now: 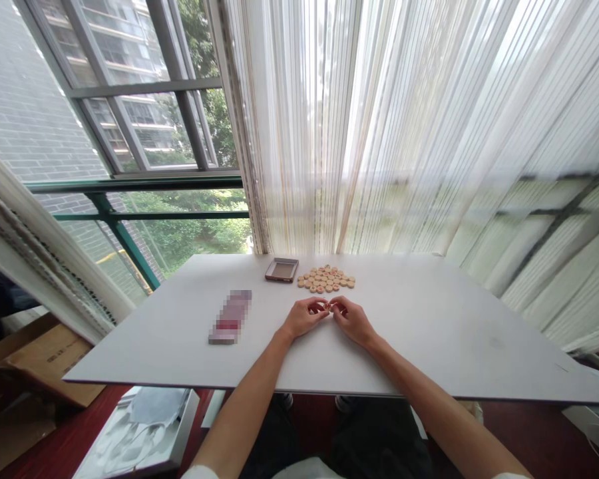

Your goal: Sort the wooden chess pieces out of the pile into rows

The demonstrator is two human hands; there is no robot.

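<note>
Left hand (307, 317), right hand (352, 320): each grip closed on a small piece (328, 307) above white surface (429, 319); best handled lightly, clear of clustered discs (326, 278).

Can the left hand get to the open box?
Probably yes: nothing seems to stand between the left hand and the box, and the round pieces lie beside the box. But it's holding a small piece, so it might need to let go.

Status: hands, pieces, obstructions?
Left hand and right hand holding small round tan piece. Round tan wooden-looking pieces clustered just beyond. Nothing seen in between.
</note>
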